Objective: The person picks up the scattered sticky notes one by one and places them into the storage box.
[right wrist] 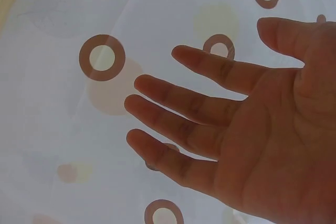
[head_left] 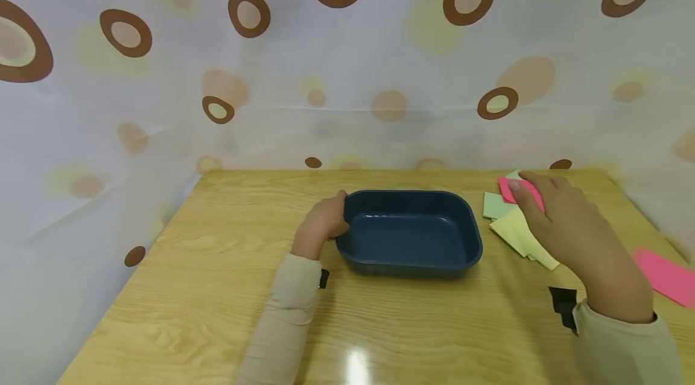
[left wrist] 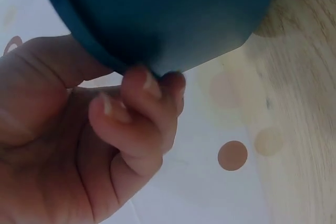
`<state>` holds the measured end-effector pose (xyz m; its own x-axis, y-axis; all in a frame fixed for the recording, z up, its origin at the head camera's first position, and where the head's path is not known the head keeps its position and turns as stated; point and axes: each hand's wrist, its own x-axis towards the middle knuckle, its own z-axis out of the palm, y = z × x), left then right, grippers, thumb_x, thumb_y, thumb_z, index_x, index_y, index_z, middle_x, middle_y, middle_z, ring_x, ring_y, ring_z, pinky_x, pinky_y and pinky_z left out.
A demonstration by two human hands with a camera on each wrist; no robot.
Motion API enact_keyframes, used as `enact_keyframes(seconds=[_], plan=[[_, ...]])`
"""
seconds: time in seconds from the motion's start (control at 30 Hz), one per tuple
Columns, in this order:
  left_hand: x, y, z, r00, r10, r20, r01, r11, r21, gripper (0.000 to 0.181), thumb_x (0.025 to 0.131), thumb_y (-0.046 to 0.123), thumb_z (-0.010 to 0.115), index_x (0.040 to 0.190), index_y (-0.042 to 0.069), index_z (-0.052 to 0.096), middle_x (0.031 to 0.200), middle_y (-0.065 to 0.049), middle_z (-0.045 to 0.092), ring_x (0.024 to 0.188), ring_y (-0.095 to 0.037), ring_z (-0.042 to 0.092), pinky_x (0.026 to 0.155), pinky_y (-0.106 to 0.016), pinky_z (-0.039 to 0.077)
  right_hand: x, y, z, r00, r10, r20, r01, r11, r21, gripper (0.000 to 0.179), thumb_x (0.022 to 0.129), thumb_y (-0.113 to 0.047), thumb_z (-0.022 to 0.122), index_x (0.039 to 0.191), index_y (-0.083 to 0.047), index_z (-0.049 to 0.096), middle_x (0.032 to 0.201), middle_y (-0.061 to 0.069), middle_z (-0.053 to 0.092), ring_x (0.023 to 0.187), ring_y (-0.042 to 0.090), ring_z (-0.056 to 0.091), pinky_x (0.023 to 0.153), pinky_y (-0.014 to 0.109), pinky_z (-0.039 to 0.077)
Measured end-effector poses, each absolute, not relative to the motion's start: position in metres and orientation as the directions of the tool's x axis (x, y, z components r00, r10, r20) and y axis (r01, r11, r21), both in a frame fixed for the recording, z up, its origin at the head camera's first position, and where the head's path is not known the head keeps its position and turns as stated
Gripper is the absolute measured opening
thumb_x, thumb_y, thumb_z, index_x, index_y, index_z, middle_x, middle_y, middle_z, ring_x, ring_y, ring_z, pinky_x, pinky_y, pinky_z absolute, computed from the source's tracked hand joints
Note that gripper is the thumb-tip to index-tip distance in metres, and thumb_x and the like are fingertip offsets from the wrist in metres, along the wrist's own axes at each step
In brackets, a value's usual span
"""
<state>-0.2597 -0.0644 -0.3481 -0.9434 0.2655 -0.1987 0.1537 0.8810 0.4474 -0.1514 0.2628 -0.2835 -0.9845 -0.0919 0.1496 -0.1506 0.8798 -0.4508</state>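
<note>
A dark blue rectangular dish (head_left: 409,237) with rounded corners sits on the wooden table, nothing inside it. My left hand (head_left: 323,220) grips its left end; in the left wrist view the thumb and curled fingers (left wrist: 139,121) pinch the dish's rim (left wrist: 86,40). On the right, my right hand (head_left: 575,231) hovers over a loose group of paper notes, holding nothing. Its fingers are spread and fairly straight in the right wrist view, palm (right wrist: 273,145) showing. Beneath it lie a pink note (head_left: 507,190), a green note (head_left: 496,207) and a yellow note (head_left: 516,233), partly hidden by the hand.
Another pink note (head_left: 665,276) lies at the table's right side. The wooden table (head_left: 206,264) extends left and in front of the dish. A white patterned sheet (head_left: 380,59) hangs behind and along the sides.
</note>
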Motion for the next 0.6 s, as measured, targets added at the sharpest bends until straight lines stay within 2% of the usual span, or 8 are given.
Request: enact_keyframes(seconds=[0.13,0.2,0.37,0.47,0.6], plan=[[-0.260,-0.068,-0.350,-0.957,0.259,-0.130,0.187,0.894,0.407,0.047,0.092,0.005,0.059,0.136,0.001,0.044,0.106,-0.018,0.064,0.071,-0.022,0.058,0.060,-0.030,0.046,-0.155,0.271,-0.283,-0.993,-0.074,0.095,-0.110,0.881,-0.461,0.068,0.105,-0.046,0.023,0.146,0.008,0.026,0.141,0.041,0.026,0.126,0.061,0.024,0.094,0.072,0.023],[-0.261,-0.069,-0.350,-0.956,0.265,-0.125,0.190,0.884,0.427,0.049,0.091,0.000,0.056,0.139,0.001,0.044,0.108,-0.018,0.064,0.067,-0.020,0.055,0.058,-0.029,0.045,-0.156,0.275,-0.282,-0.996,-0.064,0.069,-0.089,0.878,-0.471,0.069,0.104,-0.047,0.022,0.147,0.007,0.025,0.142,0.041,0.023,0.127,0.061,0.022,0.094,0.072,0.022],[-0.261,-0.072,-0.349,-0.944,0.277,-0.176,0.158,0.854,0.495,0.067,0.086,-0.011,0.047,0.149,0.009,0.035,0.120,-0.018,0.060,0.044,-0.013,0.041,0.042,-0.022,0.035,-0.161,0.283,-0.284,-0.996,-0.065,0.062,-0.088,0.861,-0.501,0.068,0.105,-0.046,0.022,0.146,0.007,0.027,0.142,0.041,0.024,0.128,0.059,0.021,0.095,0.072,0.022],[-0.257,-0.075,-0.349,-0.941,0.272,-0.202,0.140,0.855,0.500,0.067,0.086,-0.012,0.046,0.149,0.011,0.036,0.124,-0.019,0.058,0.043,-0.013,0.041,0.041,-0.021,0.035,-0.162,0.292,-0.287,-0.996,-0.060,0.068,-0.087,0.849,-0.522,0.067,0.105,-0.045,0.023,0.145,0.010,0.027,0.142,0.040,0.027,0.128,0.059,0.024,0.095,0.071,0.023],[-0.250,-0.078,-0.350,-0.937,0.266,-0.224,0.122,0.855,0.504,0.067,0.086,-0.012,0.047,0.149,0.011,0.037,0.128,-0.022,0.055,0.044,-0.015,0.048,0.042,-0.023,0.042,-0.166,0.306,-0.293,-0.998,-0.044,0.055,-0.066,0.858,-0.509,0.066,0.106,-0.043,0.023,0.142,0.012,0.032,0.140,0.039,0.031,0.122,0.058,0.031,0.093,0.069,0.028]])
